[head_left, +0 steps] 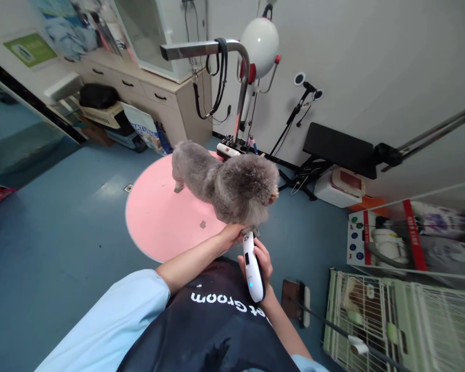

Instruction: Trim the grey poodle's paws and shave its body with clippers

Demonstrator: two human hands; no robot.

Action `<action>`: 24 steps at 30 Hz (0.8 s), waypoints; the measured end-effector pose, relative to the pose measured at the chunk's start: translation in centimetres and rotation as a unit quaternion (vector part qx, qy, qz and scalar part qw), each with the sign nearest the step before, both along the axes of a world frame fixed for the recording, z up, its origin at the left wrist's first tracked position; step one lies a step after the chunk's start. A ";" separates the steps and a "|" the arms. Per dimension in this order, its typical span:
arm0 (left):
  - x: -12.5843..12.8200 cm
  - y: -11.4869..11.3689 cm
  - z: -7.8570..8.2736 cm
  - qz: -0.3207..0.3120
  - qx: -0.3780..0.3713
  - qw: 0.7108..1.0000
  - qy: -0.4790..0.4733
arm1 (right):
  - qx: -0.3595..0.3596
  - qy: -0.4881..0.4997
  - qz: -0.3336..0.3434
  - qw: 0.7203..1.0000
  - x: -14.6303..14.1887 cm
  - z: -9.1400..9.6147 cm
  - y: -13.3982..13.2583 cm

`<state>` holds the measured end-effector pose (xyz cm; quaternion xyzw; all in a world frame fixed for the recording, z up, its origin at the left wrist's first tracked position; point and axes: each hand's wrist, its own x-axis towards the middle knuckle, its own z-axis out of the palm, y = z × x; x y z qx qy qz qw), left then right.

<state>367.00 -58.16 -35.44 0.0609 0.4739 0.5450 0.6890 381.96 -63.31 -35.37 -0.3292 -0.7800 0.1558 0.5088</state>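
A fluffy grey dog (240,183) stands on a round pink grooming table (158,217), its head turned to the right. My left hand (232,235) is closed around one of its front legs, near the paw (249,231). In my right hand (264,261) is a white hair clipper (252,268) with a small blue light on its body. The clipper's head end points up at the paw; whether its blade touches the fur I cannot tell. A small tuft of grey hair (202,224) lies on the pink surface.
A metal grooming arm (242,88) with a black loop (220,77) rises behind the dog. At the table's far edge lie scissors (227,140) and a white bottle-like item (228,151). Green wire cages (356,310) stand at the lower right, a black folding stand (339,147) by the wall.
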 end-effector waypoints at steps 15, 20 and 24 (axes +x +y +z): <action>0.8 -0.4 1.4 0.022 -0.028 0.999 0.039 | 0.036 0.005 -0.009 0.999 0.9 -0.3 -0.6; 1.1 -0.4 1.4 0.031 -0.014 0.998 0.045 | 0.016 0.011 -0.022 1.000 1.1 -0.4 -0.6; 1.1 -0.6 1.6 0.033 -0.006 0.998 0.048 | 0.007 0.027 -0.017 0.999 0.9 -0.5 -0.5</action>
